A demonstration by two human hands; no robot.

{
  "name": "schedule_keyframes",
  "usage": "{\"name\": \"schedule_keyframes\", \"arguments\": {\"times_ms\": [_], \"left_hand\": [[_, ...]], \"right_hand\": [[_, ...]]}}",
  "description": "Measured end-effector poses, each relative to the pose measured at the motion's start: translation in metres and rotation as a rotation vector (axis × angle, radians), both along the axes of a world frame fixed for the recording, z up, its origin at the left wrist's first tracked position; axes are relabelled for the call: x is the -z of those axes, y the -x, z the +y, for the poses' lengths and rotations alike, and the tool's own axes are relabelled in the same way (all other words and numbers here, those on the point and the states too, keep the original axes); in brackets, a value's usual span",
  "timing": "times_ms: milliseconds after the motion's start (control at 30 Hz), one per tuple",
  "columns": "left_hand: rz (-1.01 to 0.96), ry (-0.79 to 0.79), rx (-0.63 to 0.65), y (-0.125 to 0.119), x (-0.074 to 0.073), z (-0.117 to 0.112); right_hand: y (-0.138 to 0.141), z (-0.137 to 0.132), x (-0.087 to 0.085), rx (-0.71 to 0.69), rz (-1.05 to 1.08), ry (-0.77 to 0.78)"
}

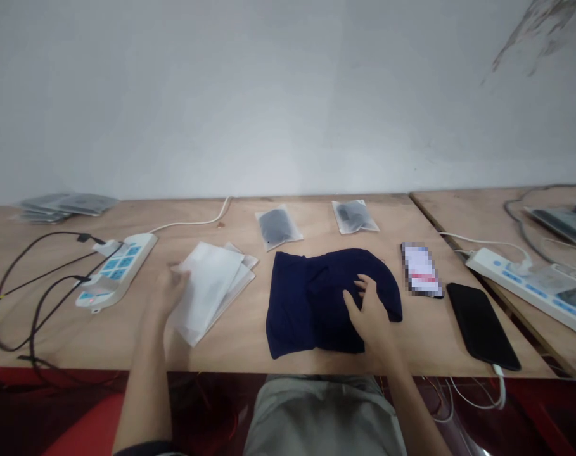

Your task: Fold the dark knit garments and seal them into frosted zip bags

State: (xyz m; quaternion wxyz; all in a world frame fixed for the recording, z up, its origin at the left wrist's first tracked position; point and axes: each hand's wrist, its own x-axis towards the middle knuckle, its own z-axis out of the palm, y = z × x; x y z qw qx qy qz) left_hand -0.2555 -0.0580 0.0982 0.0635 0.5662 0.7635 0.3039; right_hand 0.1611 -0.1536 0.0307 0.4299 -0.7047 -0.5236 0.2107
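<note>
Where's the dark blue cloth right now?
In the head view, the dark blue cloth lies just right of centre on the table, between the white bags and the lit phone, the right hand over it.

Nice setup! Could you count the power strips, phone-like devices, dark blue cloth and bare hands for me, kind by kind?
Power strips: 2
Phone-like devices: 2
Dark blue cloth: 1
Bare hands: 2
Total: 7

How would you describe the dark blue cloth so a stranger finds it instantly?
On the wooden table, look between the white packets and the lit phone. By the open right hand lies the cloth, dark blue and wider than either neighbour.
</note>
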Motion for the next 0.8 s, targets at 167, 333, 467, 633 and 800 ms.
{"name": "schedule_keyframes", "arguments": {"times_ms": [167, 333, 467, 633, 800], "left_hand": [[0.273, -0.108, -0.085, -0.039, 0.011, -0.021], [0.075, -0.169, 0.154, -0.124, 0.024, -0.074], [-0.368, 0.060, 0.360, -0.194, 0.038, -0.104], [-0.513, 0.159, 0.500, -0.236, 0.049, -0.108], [-0.631, 0.213, 0.406, -0.244, 0.060, -0.092]], "right_hand": [[0.002, -0.013, -0.007, 0.007, -0.331, -0.103], [0.001, -0.011, 0.004, 0.016, -0.455, -0.071], [0.008, -0.007, 0.003, 0.033, -0.471, -0.083], [0.010, -0.006, -0.005, 0.024, -0.281, -0.024], [-0.005, -0.023, -0.019, -0.252, -0.415, -0.078]]}}
